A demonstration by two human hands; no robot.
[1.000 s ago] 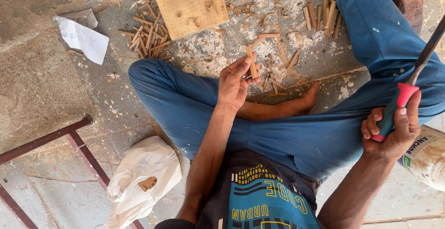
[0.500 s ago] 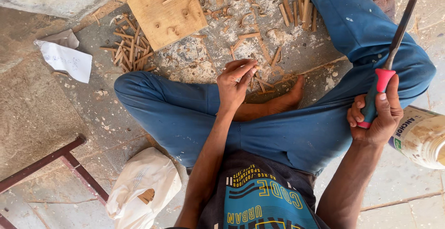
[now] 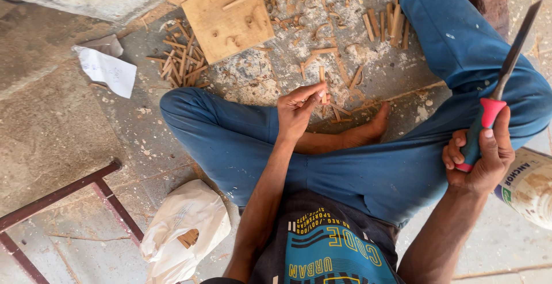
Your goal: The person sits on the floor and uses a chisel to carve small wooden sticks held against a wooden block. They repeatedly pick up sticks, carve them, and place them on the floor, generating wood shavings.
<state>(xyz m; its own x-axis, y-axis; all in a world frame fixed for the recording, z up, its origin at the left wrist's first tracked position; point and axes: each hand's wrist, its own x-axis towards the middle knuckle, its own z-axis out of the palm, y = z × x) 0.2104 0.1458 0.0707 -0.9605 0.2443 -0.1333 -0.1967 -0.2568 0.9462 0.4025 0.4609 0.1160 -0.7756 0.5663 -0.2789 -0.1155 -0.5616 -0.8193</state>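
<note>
I sit cross-legged on a stone floor in blue trousers. My left hand (image 3: pixel 298 108) is raised over my lap, its fingers pinched on a small wooden piece (image 3: pixel 323 95). My right hand (image 3: pixel 480 154) is closed around the red and teal handle of a chisel (image 3: pixel 499 85), whose dark blade points up and away over my right knee. A square wooden block (image 3: pixel 229 15) lies on the floor ahead, with several small wooden sticks (image 3: pixel 183 61) and curled shavings (image 3: pixel 322 31) scattered around it.
A white plastic bag (image 3: pixel 183 229) lies by my left hip. A dark red metal frame (image 3: pixel 69 195) crosses the lower left. Crumpled paper (image 3: pixel 106 68) sits at the left. A pale plastic jar (image 3: pixel 526 186) lies beside my right hand.
My left hand has lifted from the floor by my foot with the small wooden piece pinched in it. My right hand has tilted the chisel a little more upright.
</note>
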